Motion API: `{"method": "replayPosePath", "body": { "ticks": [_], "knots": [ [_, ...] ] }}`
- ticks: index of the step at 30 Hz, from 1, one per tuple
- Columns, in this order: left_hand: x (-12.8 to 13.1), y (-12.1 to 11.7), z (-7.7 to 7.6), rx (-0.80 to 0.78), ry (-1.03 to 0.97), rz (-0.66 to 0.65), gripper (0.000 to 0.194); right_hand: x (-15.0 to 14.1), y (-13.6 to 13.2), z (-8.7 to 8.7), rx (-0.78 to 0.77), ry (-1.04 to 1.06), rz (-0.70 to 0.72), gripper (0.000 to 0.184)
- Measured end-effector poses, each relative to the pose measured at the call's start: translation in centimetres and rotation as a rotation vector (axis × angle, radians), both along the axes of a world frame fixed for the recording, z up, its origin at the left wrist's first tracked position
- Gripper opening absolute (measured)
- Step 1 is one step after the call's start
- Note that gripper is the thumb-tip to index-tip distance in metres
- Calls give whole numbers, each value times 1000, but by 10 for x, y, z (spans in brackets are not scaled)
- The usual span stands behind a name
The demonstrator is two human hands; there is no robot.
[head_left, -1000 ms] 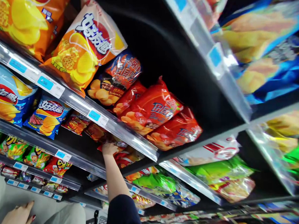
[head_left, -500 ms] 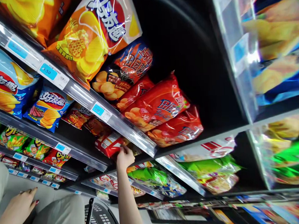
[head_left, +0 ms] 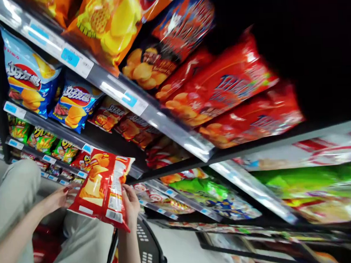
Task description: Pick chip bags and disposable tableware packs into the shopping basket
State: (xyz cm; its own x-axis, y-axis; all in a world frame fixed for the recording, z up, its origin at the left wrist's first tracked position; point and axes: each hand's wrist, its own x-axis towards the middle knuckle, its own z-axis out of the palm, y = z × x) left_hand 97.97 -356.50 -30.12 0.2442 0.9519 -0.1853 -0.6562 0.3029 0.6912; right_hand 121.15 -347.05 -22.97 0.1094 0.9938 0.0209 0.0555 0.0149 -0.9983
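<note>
A red bag of chips (head_left: 98,185) with its printed back turned up hangs tilted above my knees, in front of the lower shelves. My right hand (head_left: 131,201) grips its right edge, thumb on the side near the barcode. At the bag's left edge my left hand (head_left: 58,199) holds on with its fingers, which are partly blurred and partly behind the bag. Red chip bags (head_left: 220,94) lie on the upper shelf. Below that shelf, dark red bags (head_left: 167,151) sit just beyond the held bag.
A shelf edge with price tags (head_left: 130,98) slants across the view above my hands. Blue chip bags (head_left: 75,101) stand on the tier beneath. Beside my right forearm is a black shopping basket (head_left: 151,241) on the floor. Green bags (head_left: 195,185) fill a lower shelf.
My right hand has drawn the red bag off the shelf, down and left over my lap. My left hand has risen to the bag's left edge. The view has shifted.
</note>
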Motion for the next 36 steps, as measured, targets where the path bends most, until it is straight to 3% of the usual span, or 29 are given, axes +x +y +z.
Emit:
{"method": "replayPosePath", "body": {
  "ticks": [3, 5, 9, 12, 14, 17, 21, 24, 31, 36],
  "knots": [
    [-4, -6, 11, -76, 19, 14, 74, -31, -37, -36, -95, 40, 60, 25],
    [-5, -7, 17, -168, 98, 16, 79, -42, -53, -48, -122, 55, 91, 24],
    [-2, -4, 23, -301, 216, 125, 83, -39, -63, -55, -178, 98, 149, 46],
    [0, 1, 21, -297, 289, 175, 87, -33, -64, -58, -330, 150, 294, 71],
    [0, 2, 18, -271, 335, 185, 87, -33, -65, -62, -428, 194, 384, 75],
    [0, 1, 13, -269, 387, 166, 81, -36, -70, -69, -541, 256, 424, 71],
    [0, -5, 11, -284, 361, 46, 76, -35, -76, -81, -664, 310, 367, 66],
    [2, -5, 9, -324, 387, 44, 69, -34, -77, -90, -694, 366, 338, 61],
    [6, 2, -4, -432, 410, -28, 36, -33, -73, -107, -799, 480, 348, 48],
    [6, 3, -10, -471, 417, -29, 39, -32, -72, -110, -835, 489, 321, 49]
  ]
}}
